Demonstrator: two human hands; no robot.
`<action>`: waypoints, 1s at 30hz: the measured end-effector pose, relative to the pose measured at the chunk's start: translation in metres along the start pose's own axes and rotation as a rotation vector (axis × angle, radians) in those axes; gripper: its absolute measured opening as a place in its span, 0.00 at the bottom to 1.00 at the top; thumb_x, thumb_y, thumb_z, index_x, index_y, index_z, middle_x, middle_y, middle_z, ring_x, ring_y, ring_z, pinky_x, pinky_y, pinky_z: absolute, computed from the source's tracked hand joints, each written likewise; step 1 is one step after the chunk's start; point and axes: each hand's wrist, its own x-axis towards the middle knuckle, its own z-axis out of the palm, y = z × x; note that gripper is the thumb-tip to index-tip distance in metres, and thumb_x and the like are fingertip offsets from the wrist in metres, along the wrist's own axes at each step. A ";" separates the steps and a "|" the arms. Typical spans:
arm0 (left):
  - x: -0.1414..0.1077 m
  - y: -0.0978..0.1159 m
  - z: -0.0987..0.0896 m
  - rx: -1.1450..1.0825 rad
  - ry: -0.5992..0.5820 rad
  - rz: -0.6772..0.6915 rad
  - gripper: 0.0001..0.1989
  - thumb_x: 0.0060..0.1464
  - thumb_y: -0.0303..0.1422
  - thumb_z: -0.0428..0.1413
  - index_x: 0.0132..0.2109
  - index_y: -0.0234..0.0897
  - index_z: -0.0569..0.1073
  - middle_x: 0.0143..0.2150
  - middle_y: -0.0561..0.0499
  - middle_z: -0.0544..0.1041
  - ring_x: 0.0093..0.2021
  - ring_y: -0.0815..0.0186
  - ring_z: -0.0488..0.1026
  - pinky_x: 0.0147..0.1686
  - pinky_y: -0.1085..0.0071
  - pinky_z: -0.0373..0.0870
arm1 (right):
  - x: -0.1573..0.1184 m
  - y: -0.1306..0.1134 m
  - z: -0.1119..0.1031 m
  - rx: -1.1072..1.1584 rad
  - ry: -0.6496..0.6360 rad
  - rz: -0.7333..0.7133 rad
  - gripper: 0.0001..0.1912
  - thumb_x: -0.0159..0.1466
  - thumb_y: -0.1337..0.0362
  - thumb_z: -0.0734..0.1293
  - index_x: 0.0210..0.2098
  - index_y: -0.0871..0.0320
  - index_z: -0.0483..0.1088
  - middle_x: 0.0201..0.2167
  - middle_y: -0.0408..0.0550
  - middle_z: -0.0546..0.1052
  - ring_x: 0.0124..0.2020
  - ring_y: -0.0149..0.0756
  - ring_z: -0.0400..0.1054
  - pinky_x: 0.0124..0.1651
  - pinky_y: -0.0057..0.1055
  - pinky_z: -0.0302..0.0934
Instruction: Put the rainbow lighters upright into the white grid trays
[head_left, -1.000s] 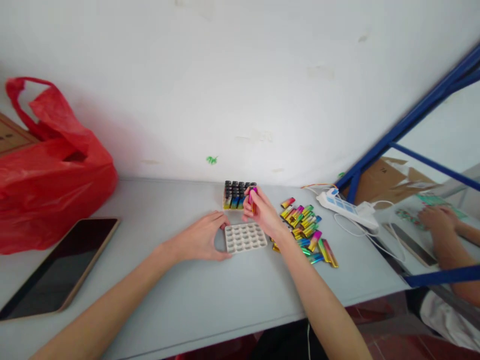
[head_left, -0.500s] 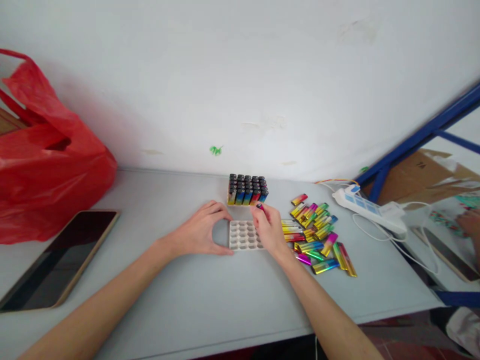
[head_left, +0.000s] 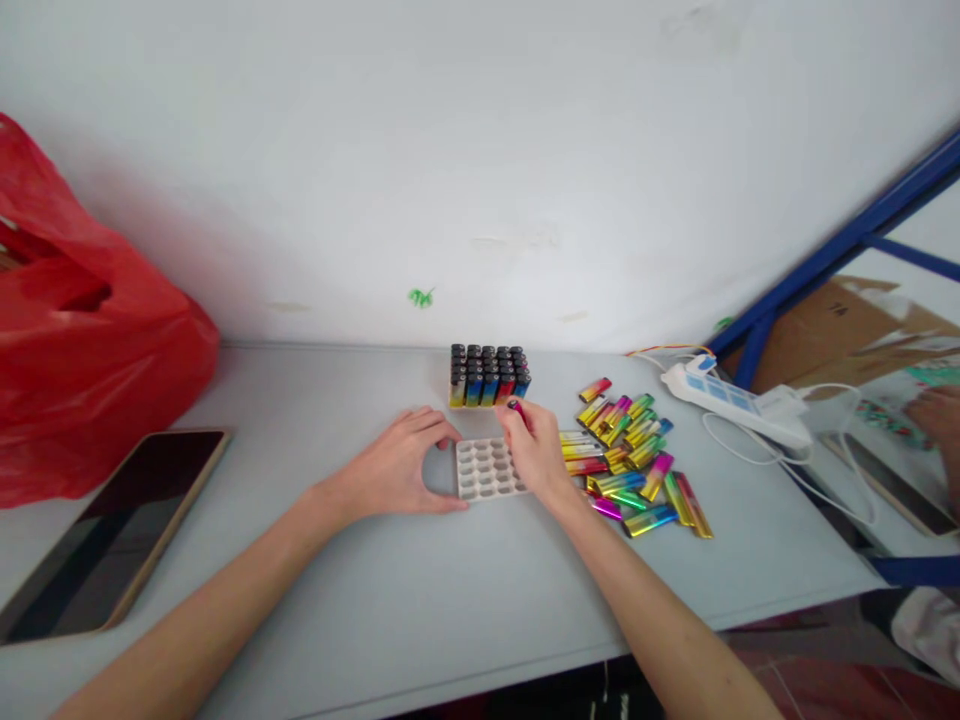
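Observation:
A white tray (head_left: 480, 470) with rows of round holes lies on the grey table. My left hand (head_left: 409, 465) is at its left edge, thumb and fingers spread apart around that side, holding nothing. My right hand (head_left: 534, 445) is closed on a lighter (head_left: 514, 406), of which only the dark and pinkish end shows, over the tray's right part, which it hides. Behind the tray, upright lighters (head_left: 489, 378) with black tops stand in tight rows. A loose pile of shiny coloured lighters (head_left: 619, 455) lies right of my right hand.
On the left are a red plastic bag (head_left: 97, 350) and a phone (head_left: 112, 530). A white power strip (head_left: 735, 405) with cables lies at the right, near a blue metal frame (head_left: 832, 250). Beyond the frame, another person's hand (head_left: 937, 420) is partly visible.
The view has shifted slightly. My right hand still grips the lighter over the tray, with little visible movement, and my left hand stays at the tray's left edge.

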 end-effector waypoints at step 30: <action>0.002 0.000 0.001 0.033 -0.001 -0.037 0.27 0.41 0.50 0.70 0.39 0.39 0.71 0.40 0.48 0.77 0.42 0.54 0.75 0.47 0.60 0.70 | 0.002 -0.013 0.006 -0.650 -0.342 -0.388 0.13 0.76 0.58 0.61 0.44 0.60 0.72 0.42 0.57 0.78 0.46 0.46 0.73 0.53 0.41 0.65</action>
